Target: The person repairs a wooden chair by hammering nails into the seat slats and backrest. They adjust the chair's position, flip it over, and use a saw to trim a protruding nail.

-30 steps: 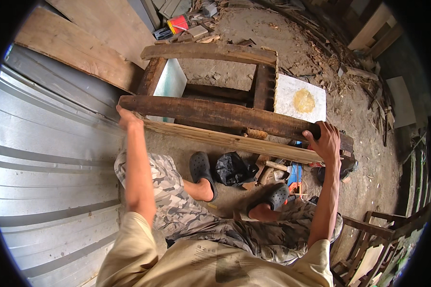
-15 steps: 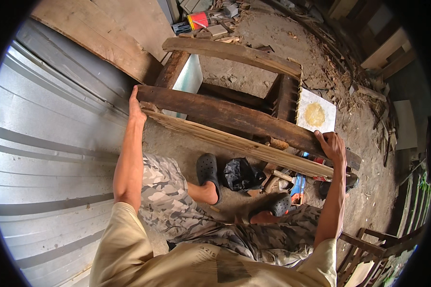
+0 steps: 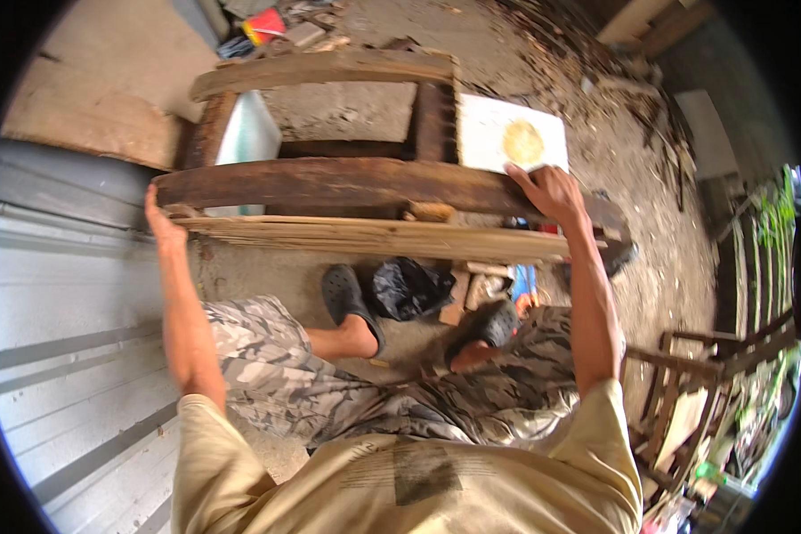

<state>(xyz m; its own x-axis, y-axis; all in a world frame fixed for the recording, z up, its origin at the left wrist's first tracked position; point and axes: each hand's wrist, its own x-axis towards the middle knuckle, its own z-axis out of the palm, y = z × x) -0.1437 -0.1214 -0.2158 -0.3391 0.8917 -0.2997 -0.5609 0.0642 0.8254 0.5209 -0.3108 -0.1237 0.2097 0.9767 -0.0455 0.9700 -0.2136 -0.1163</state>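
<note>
Both my hands hold a wooden furniture frame (image 3: 329,183) with curved dark rails and a row of thin pale slats (image 3: 374,237) along its near side. My left hand (image 3: 164,224) is closed round the left end of the near rail, its thumb on the end and the fingers mostly hidden. Toward the right end, my right hand (image 3: 552,194) grips the same rail with its thumb on top. A dark crosspiece (image 3: 434,120) joins the rails. A white board (image 3: 489,133) with a round yellowish patch shows beyond the right hand, and a pale panel (image 3: 249,133) stands inside the frame's left end.
Corrugated metal sheeting (image 3: 71,294) and a large wooden board (image 3: 98,98) stand at the left. Between my feet lie a black plastic bag (image 3: 409,287) and wood offcuts (image 3: 458,298). A red can (image 3: 263,27) and scraps lie at the far left; another wooden frame (image 3: 685,365) stands at right.
The view has turned, so the frame now appears farther left, higher and more level. Both hands keep the same holds on its near rail.
</note>
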